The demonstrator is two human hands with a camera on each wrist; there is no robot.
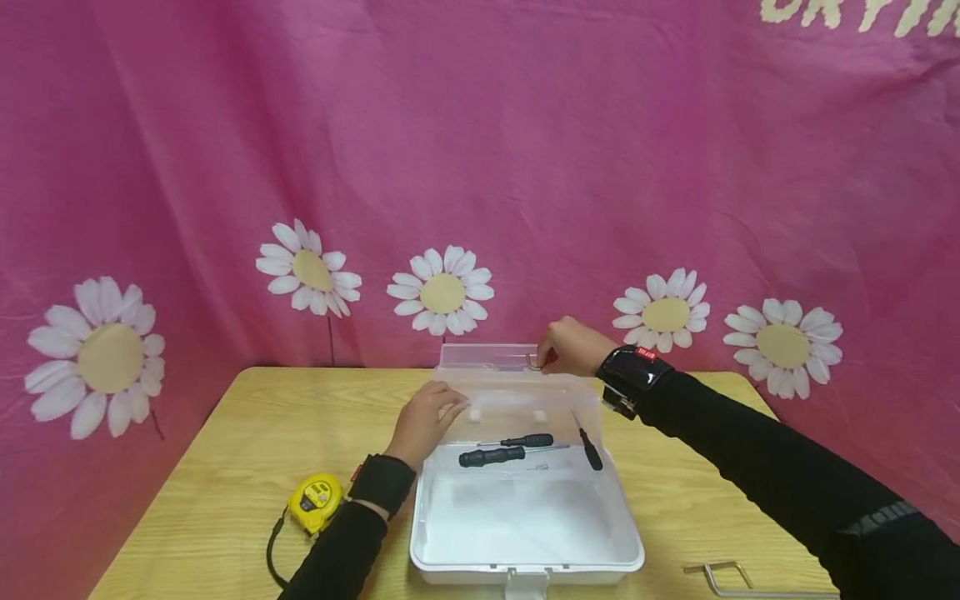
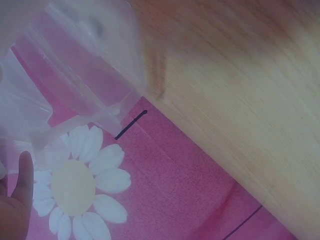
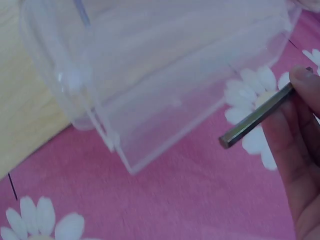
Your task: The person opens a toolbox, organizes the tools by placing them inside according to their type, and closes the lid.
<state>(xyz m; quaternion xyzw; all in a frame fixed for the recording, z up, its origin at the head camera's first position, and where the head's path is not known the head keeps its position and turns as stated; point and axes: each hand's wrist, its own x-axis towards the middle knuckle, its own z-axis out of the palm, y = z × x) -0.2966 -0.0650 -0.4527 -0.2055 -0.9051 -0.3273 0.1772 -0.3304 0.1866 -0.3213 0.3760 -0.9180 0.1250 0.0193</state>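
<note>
My right hand (image 1: 573, 346) pinches a brass-coloured hex key (image 3: 257, 116) between thumb and fingers, above the far part of the raised translucent lid (image 1: 510, 392). At the lid's left edge is my left hand (image 1: 427, 421), with its fingers bent over that edge; their grip is partly hidden. The lid belongs to a white toolbox (image 1: 525, 517) that stands open before me. Across the back of the box lie a thick black-handled screwdriver (image 1: 491, 456), another black screwdriver (image 1: 528, 440) and a smaller one (image 1: 591, 452) at the right.
A yellow tape measure (image 1: 317, 500) with a black strap lies left of the box on the wooden table (image 1: 225, 467). More hex keys (image 1: 723, 575) lie at the front right. A pink curtain with daisies (image 1: 480, 167) hangs behind the table's far edge.
</note>
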